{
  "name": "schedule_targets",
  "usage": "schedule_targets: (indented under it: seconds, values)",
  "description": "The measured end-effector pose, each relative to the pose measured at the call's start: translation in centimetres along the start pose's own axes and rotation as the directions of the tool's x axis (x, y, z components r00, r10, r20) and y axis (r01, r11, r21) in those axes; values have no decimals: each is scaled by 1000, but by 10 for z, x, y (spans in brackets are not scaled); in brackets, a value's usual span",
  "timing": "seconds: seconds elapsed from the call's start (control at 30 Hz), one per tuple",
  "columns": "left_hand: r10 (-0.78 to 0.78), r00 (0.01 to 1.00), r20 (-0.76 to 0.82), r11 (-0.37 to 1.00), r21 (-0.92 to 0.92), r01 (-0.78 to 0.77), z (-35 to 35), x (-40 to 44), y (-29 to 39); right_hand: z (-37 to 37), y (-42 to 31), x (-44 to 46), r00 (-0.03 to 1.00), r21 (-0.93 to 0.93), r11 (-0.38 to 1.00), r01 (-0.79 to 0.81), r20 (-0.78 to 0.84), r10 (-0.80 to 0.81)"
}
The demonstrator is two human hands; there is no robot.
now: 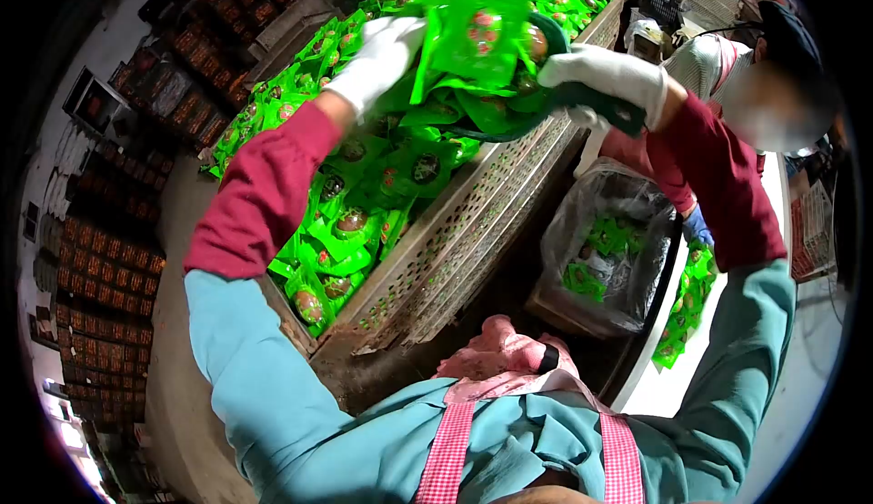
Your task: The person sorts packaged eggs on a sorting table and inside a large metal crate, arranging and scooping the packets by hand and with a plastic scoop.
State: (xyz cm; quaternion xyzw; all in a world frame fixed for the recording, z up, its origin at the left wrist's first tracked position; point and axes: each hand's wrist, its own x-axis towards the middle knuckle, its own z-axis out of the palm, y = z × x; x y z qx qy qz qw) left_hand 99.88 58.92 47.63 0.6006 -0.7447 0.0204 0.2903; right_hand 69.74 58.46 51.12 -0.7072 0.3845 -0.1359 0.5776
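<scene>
My right hand [611,79], in a white glove, grips a dark green plastic basket [548,40] by its rim and handle. Several shiny green packets, each with a brown egg-like item showing through, lie in the basket. One large green packet [464,39] with a red print is slightly blurred at the basket's top. Against that packet's left edge is my left hand [386,57], also white-gloved; its fingertips are hidden behind the green film. Below both hands, a heap of similar packets [350,222] fills a long perforated crate [436,245].
A clear-lined box [582,309] holding some green packets stands on the right. More packets [687,309] lie on a white surface [659,386]. Another person [714,63] is close by at the upper right. Stacked crates [109,295] line the left side.
</scene>
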Motion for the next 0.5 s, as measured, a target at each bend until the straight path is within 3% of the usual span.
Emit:
schedule_targets:
  seconds: [0.03, 0.1, 0.13, 0.17, 0.2, 0.23, 0.3, 0.37, 0.4, 0.43, 0.5]
  values:
    - [-62, 998, 22, 996, 63, 61, -8, -10, -15, -5, -2, 21, 1000, -148, 989, 4, -12, -6]
    - [-305, 928, 216, 931, -137, 338, -22, -23, -36, -7, -32, 33, 994, -401, 910, -106, -22, 106]
    - [-280, 936, 214, 949, -83, 303, -35, -35, -33, -12, -36, 40, 994, -358, 930, -87, 26, 103]
    - [-83, 992, 90, 996, -13, 85, -13, -37, -96, -20, -37, 47, 992, -316, 946, -72, 74, 101]
    - [-64, 998, 0, 997, -41, 64, -7, -39, -103, -30, -36, 59, 987, -337, 941, 26, 155, 28]
    - [-47, 995, -91, 997, -63, 42, -3, -41, -108, -26, -44, 55, 999, -346, 938, 11, 53, 7]
    - [29, 994, -101, 990, -136, -43, -3, -37, -93, -35, -59, 64, 993, -473, 881, -6, 101, 61]
    - [184, 954, -239, 933, -263, -246, 2, -31, -82, -42, -78, 70, 968, -592, 784, -186, 27, 250]
    - [118, 931, -344, 872, -413, -263, 7, -26, -75, -44, -81, 73, 967, -583, 788, -196, 18, 254]
    - [69, 917, -393, 871, -424, -247, 4, -20, -62, -46, -84, 76, 966, -573, 792, -208, 5, 258]
    - [241, 895, -375, 866, -334, -372, -1, -6, -46, -52, -85, 73, 970, -543, 821, -180, 42, 240]
